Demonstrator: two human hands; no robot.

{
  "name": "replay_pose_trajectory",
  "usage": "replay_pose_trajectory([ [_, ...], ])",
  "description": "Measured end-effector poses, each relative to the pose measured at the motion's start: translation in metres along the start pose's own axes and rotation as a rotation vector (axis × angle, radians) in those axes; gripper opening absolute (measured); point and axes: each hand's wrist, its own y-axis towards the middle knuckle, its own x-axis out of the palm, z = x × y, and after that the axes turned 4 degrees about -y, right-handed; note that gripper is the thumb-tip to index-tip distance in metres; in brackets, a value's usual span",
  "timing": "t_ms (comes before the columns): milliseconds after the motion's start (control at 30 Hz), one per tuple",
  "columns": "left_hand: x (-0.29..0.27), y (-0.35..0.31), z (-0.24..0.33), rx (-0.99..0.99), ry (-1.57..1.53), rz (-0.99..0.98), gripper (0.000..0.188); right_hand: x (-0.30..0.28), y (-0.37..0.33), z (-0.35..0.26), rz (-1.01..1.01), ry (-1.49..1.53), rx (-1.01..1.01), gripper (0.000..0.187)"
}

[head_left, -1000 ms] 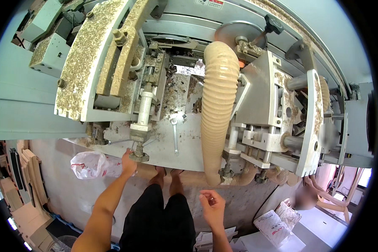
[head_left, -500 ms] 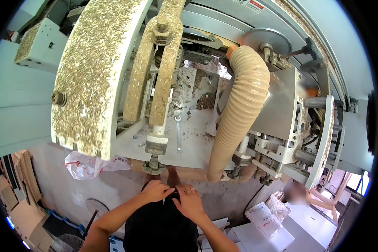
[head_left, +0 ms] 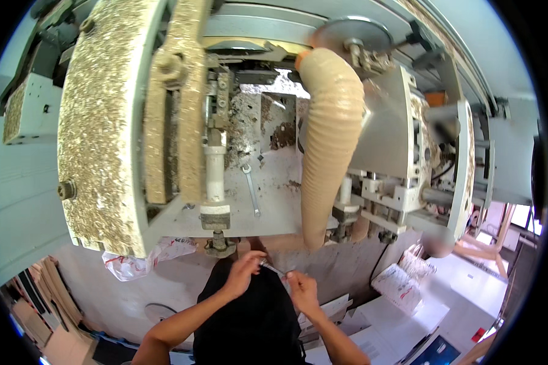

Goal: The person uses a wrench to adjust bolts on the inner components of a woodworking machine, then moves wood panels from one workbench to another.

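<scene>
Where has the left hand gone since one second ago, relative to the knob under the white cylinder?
Yes, it moved: the left hand left the knob and came down and right, meeting the right hand.

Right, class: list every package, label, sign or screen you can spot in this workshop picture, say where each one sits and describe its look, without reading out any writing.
Crumpled plastic bag: under the dusty machine guard, lower left; clear with red marks.
Printed plastic bag: right of the hands, on the white bench; white with red and dark print.
Screen: bottom right corner; dark frame, blue face, seen partly.
Small red label: bottom right, beside the screen; rectangular.
</scene>
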Motion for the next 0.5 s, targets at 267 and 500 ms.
replay_pose_trajectory([
  [267,0.137,-0.013,0.074,0.492,0.542,-0.102,0.016,0.008,-0.023,-0.035,0.231,0.618,-0.207,0.036],
  [500,0.214,0.0,0.141,1.063,1.439,0.115,0.009,-0.027,-0.023,-0.016,0.152,0.756,-0.087,0.023],
])
